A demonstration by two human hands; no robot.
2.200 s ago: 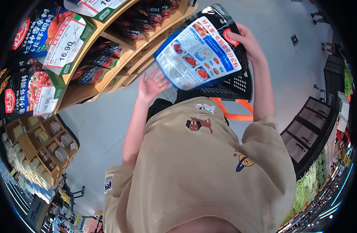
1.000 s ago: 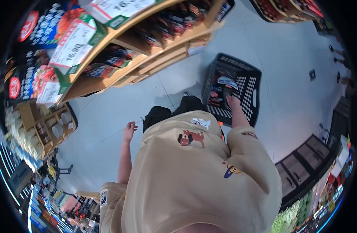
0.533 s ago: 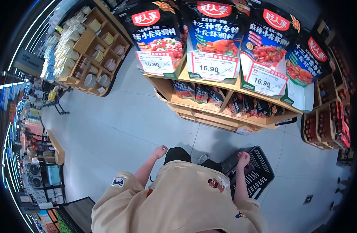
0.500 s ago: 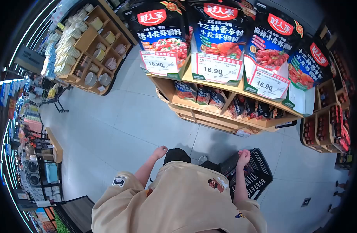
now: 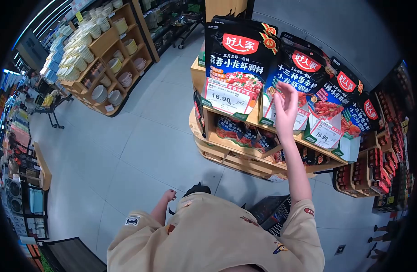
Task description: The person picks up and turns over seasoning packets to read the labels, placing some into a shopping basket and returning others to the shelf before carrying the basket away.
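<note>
My right hand point(image 5: 285, 106) is raised in front of the display, its fingers apart and nothing between them. It overlaps a black-and-blue crayfish seasoning pouch point(image 5: 295, 75) and that pouch's white price card. Left of it stands another pouch point(image 5: 241, 59) with a red logo, above a 16.90 price card point(image 5: 226, 100). More such pouches point(image 5: 337, 90) lean in a row to the right. Low at my side, my left hand point(image 5: 170, 195) hangs with curled fingers, and no object shows in it. Beside my right upper arm is a black shopping basket point(image 5: 272, 211), partly hidden by my shirt.
The wooden display stand point(image 5: 244, 152) holds more pouches on its lower shelf. Shelves of bowls and cups point(image 5: 113, 68) stand at the far left, near a shopping cart point(image 5: 50, 109). Red bottled goods point(image 5: 367, 167) fill shelves on the right. Grey tiled floor point(image 5: 140, 140) lies between.
My right hand has risen from beside the basket to the pouches, its fingers now apart. My left hand is lower and further left. The display appears shifted right as the view turned.
</note>
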